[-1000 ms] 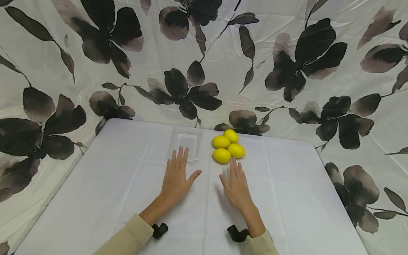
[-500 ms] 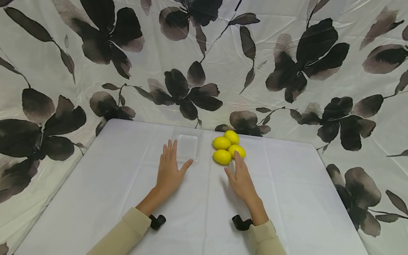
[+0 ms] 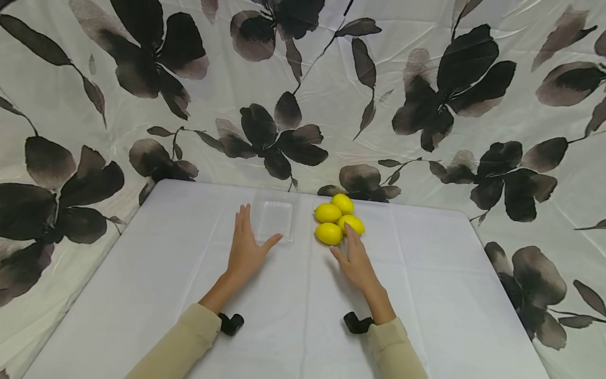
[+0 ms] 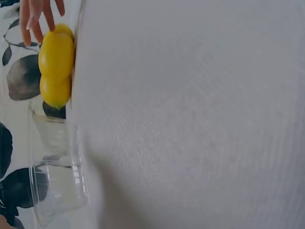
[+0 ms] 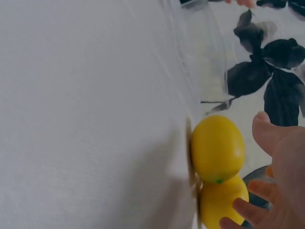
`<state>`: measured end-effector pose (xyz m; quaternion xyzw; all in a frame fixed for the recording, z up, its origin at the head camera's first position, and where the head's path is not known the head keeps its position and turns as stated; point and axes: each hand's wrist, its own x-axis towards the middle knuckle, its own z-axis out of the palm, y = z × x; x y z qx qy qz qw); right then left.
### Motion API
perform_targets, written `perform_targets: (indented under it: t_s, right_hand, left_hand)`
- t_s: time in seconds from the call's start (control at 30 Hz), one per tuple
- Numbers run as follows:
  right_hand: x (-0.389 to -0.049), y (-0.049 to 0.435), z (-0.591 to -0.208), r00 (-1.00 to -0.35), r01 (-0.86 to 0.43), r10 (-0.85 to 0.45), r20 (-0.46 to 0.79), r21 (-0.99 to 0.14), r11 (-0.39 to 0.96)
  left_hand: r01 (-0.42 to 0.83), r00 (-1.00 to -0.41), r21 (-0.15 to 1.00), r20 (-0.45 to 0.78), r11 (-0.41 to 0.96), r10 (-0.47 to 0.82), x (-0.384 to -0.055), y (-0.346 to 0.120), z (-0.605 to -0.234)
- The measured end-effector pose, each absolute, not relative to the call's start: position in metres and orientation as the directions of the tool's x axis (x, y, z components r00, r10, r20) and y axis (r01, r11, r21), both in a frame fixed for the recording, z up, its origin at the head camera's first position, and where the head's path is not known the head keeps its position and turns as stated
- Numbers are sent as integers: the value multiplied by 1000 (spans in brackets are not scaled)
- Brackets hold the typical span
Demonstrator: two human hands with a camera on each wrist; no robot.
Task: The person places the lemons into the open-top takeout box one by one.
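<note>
Left hand (image 3: 248, 250), right hand (image 3: 357, 263) spread — lemons (image 3: 329, 233) by right likely firm, slick, grip mid-body — tray (image 3: 276, 213) by left likely flimsy.

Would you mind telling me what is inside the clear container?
Nothing shows inside the container; the white table shows through its base. The four lemons sit outside it. In the head view, the thumb of the left hand covers part of its near side, hiding that.

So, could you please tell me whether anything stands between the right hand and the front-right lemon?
Nothing visible does: in the head view, the right hand overlaps the front-right lemon, though I cannot tell whether they touch.
</note>
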<state>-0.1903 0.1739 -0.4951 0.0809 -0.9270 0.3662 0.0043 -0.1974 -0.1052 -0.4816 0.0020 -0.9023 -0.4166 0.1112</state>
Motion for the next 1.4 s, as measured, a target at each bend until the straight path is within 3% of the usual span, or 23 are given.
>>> perform_targets:
  t_s: [0.27,0.63,1.07,1.4]
  right_hand:
    - [-198,178,-495,-985,-165,-150,82,-693,702]
    - [-210,177,-494,-967,-255,-183,178,-690,677]
    - [-221,174,-499,-980,-188,-161,114,-790,583]
    - [-232,170,-503,-966,-260,-174,194,-723,640]
  left_hand:
    - [11,-992,863,75,505,-106,-205,-113,-491]
    - [-46,-994,911,1,410,-114,-213,-123,-498]
    - [-69,-996,901,-36,427,-85,-217,-124,-500]
    - [-13,-999,922,4,387,-44,-216,-121,-502]
